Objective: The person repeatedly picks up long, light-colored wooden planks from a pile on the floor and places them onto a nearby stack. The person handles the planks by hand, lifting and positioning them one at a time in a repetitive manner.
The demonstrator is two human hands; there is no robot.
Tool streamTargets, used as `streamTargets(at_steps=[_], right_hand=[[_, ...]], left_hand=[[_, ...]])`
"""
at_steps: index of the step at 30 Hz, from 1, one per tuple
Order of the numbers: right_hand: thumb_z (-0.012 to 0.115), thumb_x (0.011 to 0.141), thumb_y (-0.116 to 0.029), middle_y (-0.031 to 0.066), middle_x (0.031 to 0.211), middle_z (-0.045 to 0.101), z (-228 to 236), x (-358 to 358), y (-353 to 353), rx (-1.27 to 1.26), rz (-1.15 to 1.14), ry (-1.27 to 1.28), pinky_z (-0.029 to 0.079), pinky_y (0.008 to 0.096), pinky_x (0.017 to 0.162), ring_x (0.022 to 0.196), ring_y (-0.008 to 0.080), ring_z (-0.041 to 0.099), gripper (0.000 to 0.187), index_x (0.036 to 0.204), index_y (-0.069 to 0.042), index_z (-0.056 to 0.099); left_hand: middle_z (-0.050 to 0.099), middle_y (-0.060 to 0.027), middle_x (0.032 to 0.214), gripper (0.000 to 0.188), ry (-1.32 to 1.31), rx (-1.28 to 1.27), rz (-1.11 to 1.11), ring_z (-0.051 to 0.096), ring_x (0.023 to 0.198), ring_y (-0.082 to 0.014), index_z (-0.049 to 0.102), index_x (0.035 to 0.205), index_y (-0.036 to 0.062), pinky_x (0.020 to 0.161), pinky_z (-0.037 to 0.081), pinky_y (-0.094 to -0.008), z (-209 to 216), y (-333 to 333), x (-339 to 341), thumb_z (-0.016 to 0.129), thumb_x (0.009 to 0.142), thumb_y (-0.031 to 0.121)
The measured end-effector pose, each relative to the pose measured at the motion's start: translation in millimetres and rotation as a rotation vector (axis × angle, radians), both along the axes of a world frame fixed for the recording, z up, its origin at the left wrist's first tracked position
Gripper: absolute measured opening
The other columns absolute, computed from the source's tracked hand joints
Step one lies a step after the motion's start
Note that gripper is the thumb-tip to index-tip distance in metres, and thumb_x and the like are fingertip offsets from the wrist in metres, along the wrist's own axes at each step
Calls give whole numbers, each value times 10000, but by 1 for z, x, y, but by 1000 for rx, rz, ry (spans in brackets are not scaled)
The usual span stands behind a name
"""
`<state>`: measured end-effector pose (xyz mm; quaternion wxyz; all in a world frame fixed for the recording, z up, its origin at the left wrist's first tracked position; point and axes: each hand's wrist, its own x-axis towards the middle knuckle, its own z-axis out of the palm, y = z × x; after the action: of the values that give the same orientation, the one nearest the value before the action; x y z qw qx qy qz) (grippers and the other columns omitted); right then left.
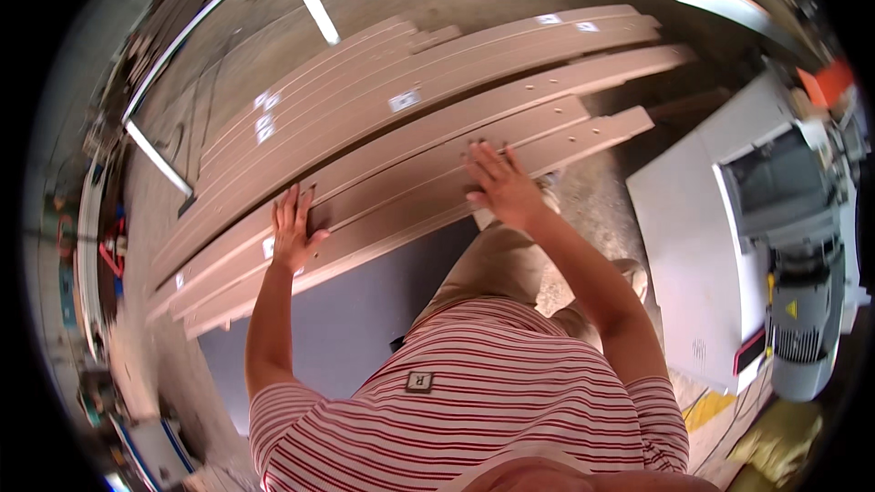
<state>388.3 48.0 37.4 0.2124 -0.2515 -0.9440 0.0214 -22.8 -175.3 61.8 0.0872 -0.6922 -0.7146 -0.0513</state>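
Note:
Long brown planks (401,205) lie side by side in front of me, running from lower left to upper right. On the nearest ones my left hand (293,232) rests with its fingers stretched out, near a small white label. Farther along to the right, my right hand (501,187) lies with fingers spread on the planks close to their near edge. Neither hand grips anything. Small dark holes show near the right ends of the near planks. Behind a dark gap lies another group of brown planks (337,109) with several white labels.
Under the planks' near side is a dark grey flat surface (365,287). A white machine cabinet (688,246) with a grey motor (807,337) stands close on my right. At the far left a white metal frame (159,159) rises. A white beam-like part (729,5) is at the upper right.

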Motion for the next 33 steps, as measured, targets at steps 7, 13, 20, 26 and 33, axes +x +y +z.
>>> streamTargets(at_steps=[7,13,20,26,33], right_hand=[[628,860,-248,145,1420,440,14,44,-34,-134,-4,164,260,493,1134,1336,298,396,543,1338,-45,468],[645,851,-182,129,974,606,13,120,-38,-186,-312,330,496,405,805,915,314,607,248,1070,-70,614],[593,950,-326,33,637,603,107,278,36,-670,-836,1241,431,258,502,540,113,549,339,770,-41,624],[483,971,-479,48,714,622,212,354,89,-748,-675,1601,460,245,530,624,139,598,483,873,-20,593],[615,925,-304,69,682,600,261,330,92,-814,-676,1535,491,237,445,534,156,616,329,884,21,582]], left_hand=[[234,-99,1567,642,164,108,229,234,1436,-289,220,1524,194,1172,147,-499,-23,31,30,450,969,422],[331,-115,1521,572,72,233,147,328,1378,-328,355,1468,142,1134,257,-499,-27,35,31,567,946,234],[491,-136,1371,533,-410,189,-176,415,1268,-324,441,1372,28,1073,280,-460,-98,29,166,625,886,147],[536,-156,1212,491,-666,-70,-752,492,1118,-349,530,1261,50,967,384,-473,-75,56,299,669,835,250],[586,-81,1117,339,-663,-125,-836,531,1062,-320,616,1102,99,944,399,-447,-85,76,315,691,809,253]])
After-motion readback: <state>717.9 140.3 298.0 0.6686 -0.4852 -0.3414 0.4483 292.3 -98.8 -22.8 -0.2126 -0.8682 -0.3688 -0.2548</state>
